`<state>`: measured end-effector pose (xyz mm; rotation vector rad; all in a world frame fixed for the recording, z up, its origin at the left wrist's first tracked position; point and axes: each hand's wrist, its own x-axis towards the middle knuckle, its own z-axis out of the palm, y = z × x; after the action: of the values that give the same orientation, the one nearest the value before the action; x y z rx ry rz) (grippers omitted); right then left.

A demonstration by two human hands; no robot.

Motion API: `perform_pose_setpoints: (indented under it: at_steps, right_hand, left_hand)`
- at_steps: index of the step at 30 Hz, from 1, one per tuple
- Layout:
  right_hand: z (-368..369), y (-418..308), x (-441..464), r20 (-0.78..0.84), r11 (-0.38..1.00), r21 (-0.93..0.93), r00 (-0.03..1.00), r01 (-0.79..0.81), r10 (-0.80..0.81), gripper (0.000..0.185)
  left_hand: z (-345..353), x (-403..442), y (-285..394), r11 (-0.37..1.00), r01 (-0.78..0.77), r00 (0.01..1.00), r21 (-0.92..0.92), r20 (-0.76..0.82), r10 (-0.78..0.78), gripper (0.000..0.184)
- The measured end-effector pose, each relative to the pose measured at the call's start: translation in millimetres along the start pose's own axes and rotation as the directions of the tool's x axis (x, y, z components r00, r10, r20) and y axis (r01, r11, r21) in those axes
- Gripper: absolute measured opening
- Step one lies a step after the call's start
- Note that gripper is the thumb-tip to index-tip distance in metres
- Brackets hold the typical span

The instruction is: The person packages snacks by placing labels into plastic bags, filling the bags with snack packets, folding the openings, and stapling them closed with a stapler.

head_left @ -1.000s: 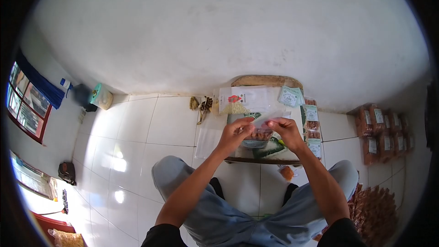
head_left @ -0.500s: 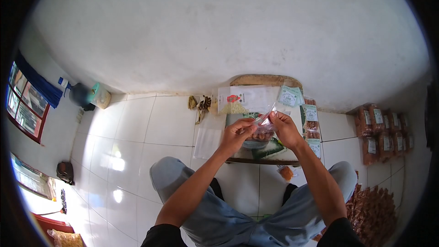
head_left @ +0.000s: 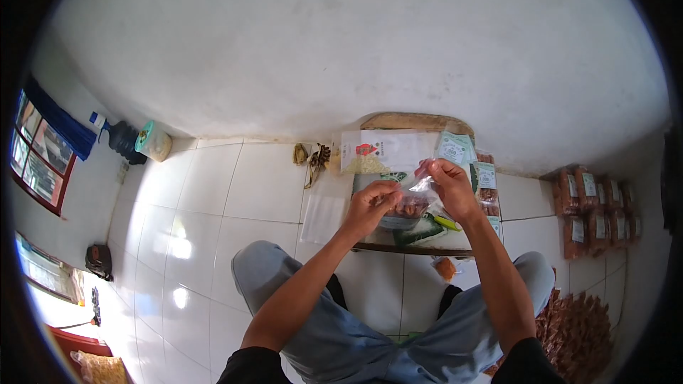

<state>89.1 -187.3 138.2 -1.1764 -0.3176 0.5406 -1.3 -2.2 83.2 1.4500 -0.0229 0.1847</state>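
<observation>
A small clear plastic bag [head_left: 420, 186] is stretched between my two hands above the low table. My left hand [head_left: 371, 208] pinches its left side, fingers curled. The upper right of the bag is gripped between the thumb and fingers of my right hand [head_left: 449, 183]. Brownish contents [head_left: 410, 208] show below the bag; whether they are inside it I cannot tell. Near my right wrist lies a yellow-green object [head_left: 447, 223], too small to identify. Behind the hands, a clear bag with red print [head_left: 366, 151] holds pale pieces, beside green printed labels [head_left: 455, 148].
Labelled packs of brown food [head_left: 486, 176] line the table's right side. More packs [head_left: 596, 203] are stacked by the wall, above a brown heap [head_left: 580, 331]. A small orange packet [head_left: 446, 267] lies on the floor. Clear plastic sheets [head_left: 324, 219] overhang the table's left.
My right hand has risen slightly, and the bag has turned between my hands. The yellow-green object near the right wrist has come into sight. The camera view has shifted a little.
</observation>
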Motion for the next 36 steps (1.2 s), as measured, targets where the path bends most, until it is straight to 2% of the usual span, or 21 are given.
perform_pose_setpoints:
  at_steps: [1,2,5,7,8,10,14,16,17,19,20,22,23,25,26,28,32,36]
  right_hand:
    - [3,-6,0,-0.074,0.996,-0.075,0.996,0.049,-0.055,0.025]
    - [3,-10,0,-0.073,0.996,-0.077,0.996,0.048,-0.054,0.025]
    - [-1,-16,2,-0.050,0.995,-0.093,0.998,0.021,-0.026,0.027]
    - [-4,-16,4,0.043,0.995,-0.073,0.996,-0.070,0.073,0.033]
    - [-4,-15,3,0.042,0.995,-0.074,0.996,-0.070,0.073,0.033]
    - [-2,-14,3,-0.126,0.996,-0.085,0.992,-0.036,0.025,0.041]
    - [-15,-10,-4,-0.212,0.995,-0.082,0.975,0.047,-0.064,0.044]
    - [-24,-11,-11,-0.027,0.969,-0.213,0.991,0.126,-0.135,0.039]
    - [-27,-14,-13,-0.025,0.969,-0.214,0.991,0.125,-0.133,0.039]
    - [-26,-23,-19,0.175,0.856,-0.516,0.983,0.038,0.062,0.031]
    - [-26,-22,-18,0.177,0.855,-0.517,0.982,0.039,0.062,0.031]
    - [-28,-16,-16,0.120,0.898,-0.438,0.988,-0.035,0.098,0.025]
    - [-28,-10,-14,0.120,0.897,-0.441,0.988,-0.035,0.098,0.025]
    - [-28,6,-10,0.082,0.956,-0.292,0.997,0.018,0.006,0.024]
    - [-28,15,-8,0.082,0.956,-0.292,0.997,0.019,0.006,0.024]
    - [-20,23,-7,0.033,0.998,-0.055,0.999,-0.034,0.036,0.016]
    - [-16,33,-6,0.018,0.996,0.086,0.999,-0.034,0.033,0.019]
    - [-5,25,-9,-0.025,1.000,-0.009,0.999,0.028,-0.028,0.022]
  left_hand:
    - [-1,1,-3,1.000,-0.018,1.000,0.017,-0.003,0.018,0.017]
    - [-1,2,-6,0.999,-0.036,0.999,0.035,-0.004,0.036,0.017]
    - [4,1,6,1.000,0.020,0.999,0.010,-0.028,-0.019,0.017]
    - [4,2,2,1.000,0.021,0.999,-0.001,-0.024,-0.021,0.017]
    - [4,3,-1,1.000,0.021,0.999,-0.011,-0.024,-0.021,0.017]
    - [4,3,-1,1.000,0.001,1.000,0.003,-0.026,-0.001,0.017]
    - [1,2,1,1.000,-0.003,0.999,-0.024,-0.040,0.002,0.017]
    - [1,2,0,1.000,-0.024,0.998,-0.015,-0.060,0.023,0.020]
    - [1,2,0,0.999,-0.043,0.996,-0.005,-0.078,0.042,0.022]
    - [0,3,-2,0.999,-0.027,0.996,-0.031,-0.082,0.024,0.022]
    - [-1,3,-3,0.998,-0.010,0.997,-0.057,-0.081,0.005,0.021]
    - [0,4,-3,0.999,-0.023,0.997,-0.044,-0.078,0.020,0.021]
    - [0,4,-3,0.999,-0.036,0.997,-0.030,-0.073,0.034,0.021]
    - [0,5,-4,0.998,-0.039,0.997,-0.044,-0.074,0.036,0.022]
    - [0,6,-5,0.998,-0.042,0.997,-0.055,-0.074,0.037,0.022]
    - [0,6,-4,0.998,-0.058,0.996,-0.039,-0.077,0.055,0.022]
    - [-1,5,-6,0.996,-0.075,0.995,-0.048,-0.073,0.071,0.023]
    - [0,4,-5,0.997,-0.038,0.994,-0.074,-0.103,0.030,0.023]
